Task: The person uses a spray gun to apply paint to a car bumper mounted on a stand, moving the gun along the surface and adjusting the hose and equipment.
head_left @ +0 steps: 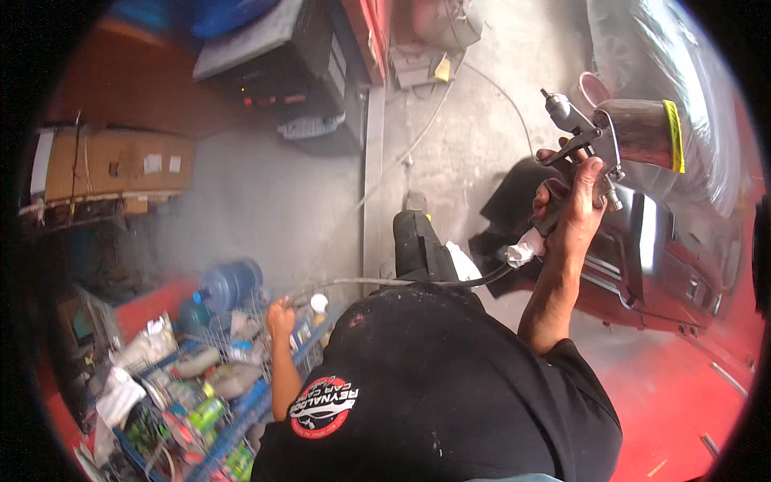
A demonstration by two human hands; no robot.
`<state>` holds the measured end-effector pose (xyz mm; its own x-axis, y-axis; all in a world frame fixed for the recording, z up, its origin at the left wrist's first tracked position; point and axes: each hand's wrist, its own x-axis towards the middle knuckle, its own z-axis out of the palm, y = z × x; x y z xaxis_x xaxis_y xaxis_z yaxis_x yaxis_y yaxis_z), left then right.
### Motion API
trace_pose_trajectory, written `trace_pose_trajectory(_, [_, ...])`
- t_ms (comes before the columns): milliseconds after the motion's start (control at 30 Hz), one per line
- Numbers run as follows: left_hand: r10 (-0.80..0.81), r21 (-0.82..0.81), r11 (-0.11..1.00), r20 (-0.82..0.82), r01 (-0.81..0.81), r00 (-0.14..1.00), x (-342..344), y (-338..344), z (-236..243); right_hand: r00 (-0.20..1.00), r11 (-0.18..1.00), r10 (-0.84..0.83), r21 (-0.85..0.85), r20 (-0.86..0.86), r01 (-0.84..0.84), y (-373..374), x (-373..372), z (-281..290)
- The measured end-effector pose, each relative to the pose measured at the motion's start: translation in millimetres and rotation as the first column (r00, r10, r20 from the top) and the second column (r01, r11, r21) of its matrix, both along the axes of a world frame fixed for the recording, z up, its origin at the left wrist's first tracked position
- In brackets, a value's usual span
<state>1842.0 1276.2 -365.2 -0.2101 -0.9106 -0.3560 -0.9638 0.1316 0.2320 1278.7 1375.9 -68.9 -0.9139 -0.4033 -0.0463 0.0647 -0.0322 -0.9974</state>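
Spray gun (598, 140) up at one o'clock from the wearer's chest, held clear of the floor in the right grip (578, 197). From where I stand, I see that grip wrapped around the handle, pinching it between fingers and palm, with the gun's body rising just past the thumb. The gun's metal body slants from eleven o'clock down to five, what looks like its nozzle end uppermost. Across that, the cup (642, 132) lies nearly on its side, its long axis pointing to three o'clock, yellow tape (673, 136) around the far end.

The dark, glossy bodywork (642, 261) sits at four o'clock from the right grip, the clear plastic sheet (699, 120) at two, so this hand is far nearer to both. A hose (385, 281) leaves the handle toward seven o'clock, past a white wrap (526, 247), then crosses the body toward nine. At its far stretch the left grip (281, 317) seems curled around it, close by the basket of bottles and rags (257, 402).
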Motion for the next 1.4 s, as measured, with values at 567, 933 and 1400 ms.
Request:
trace_pose_trajectory(567, [0.025, 0.539, 0.833, -0.268, 0.128, 0.963, -449, -342, 25, 0.886, 0.887, -0.462, -0.004, -0.034, 0.462, -230, -344, 3])
trace_pose_trajectory(933, [0.124, 0.728, 0.68, -0.004, -0.082, 0.992, -630, -481, -214, 0.807, 0.805, -0.59, 0.095, 0.019, 0.586, -355, -511, -26])
trace_pose_trajectory(1400, [0.454, 0.862, 0.418, 0.074, -0.286, 0.888, -885, -512, -108, 0.924, 0.895, -0.373, 0.295, 0.081, 0.336, -482, -775, -44])
